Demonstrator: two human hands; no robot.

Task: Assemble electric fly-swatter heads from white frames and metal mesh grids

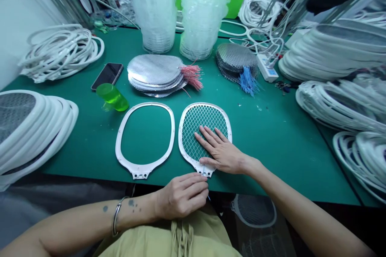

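Note:
My right hand [221, 150] lies flat on the wire mesh [200, 126] of a white oval swatter frame [205, 114], pressing it to the table. My left hand [182, 194] is curled at the table's front edge, just below the frame's handle stub [204, 171]. Its fingertips pinch a thin blue wire [208, 197], of which only a short end shows. A second white oval frame [144, 138] without mesh lies to the left, apart from both hands.
The green table [289, 160] holds stacks of mesh discs with pink and blue wires, a phone, a green cup, and coiled white frame strips. Tall stacks of clear plastic parts stand behind. Stacked white frames crowd both sides, and a power strip sits back right.

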